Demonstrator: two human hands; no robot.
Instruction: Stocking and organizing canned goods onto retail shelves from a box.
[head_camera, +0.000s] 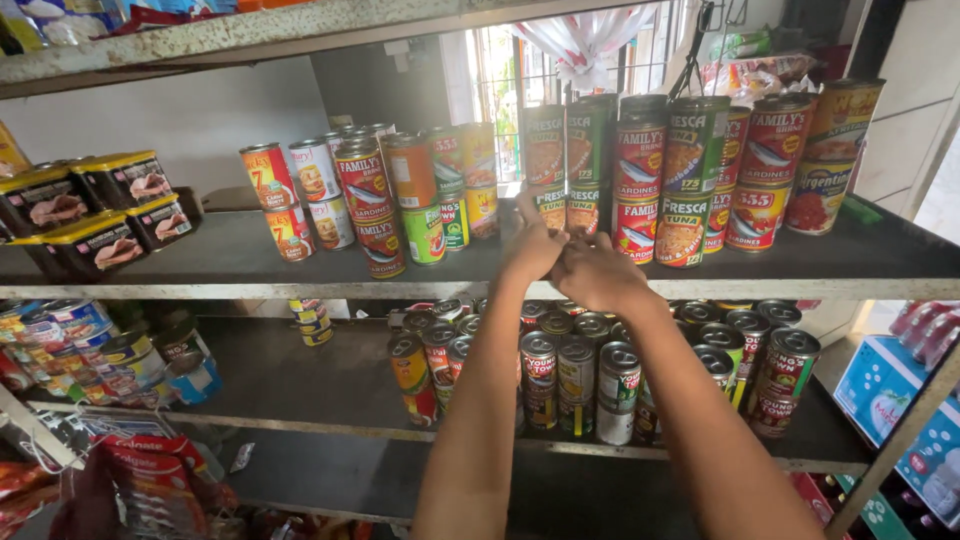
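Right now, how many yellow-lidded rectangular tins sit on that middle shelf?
4 tins, stacked at the shelf's left end: two on top, two beneath; others may hide behind.

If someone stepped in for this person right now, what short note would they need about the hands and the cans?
Left hand and right hand: both raised to the middle shelf, close together at the stacked cans; whether either grips a can cannot be told.
Cans: stacked two high on that shelf, a looser group to the left, more cans on the shelf below.
Done: stacks stand upright.
Left: nothing shows out of place.
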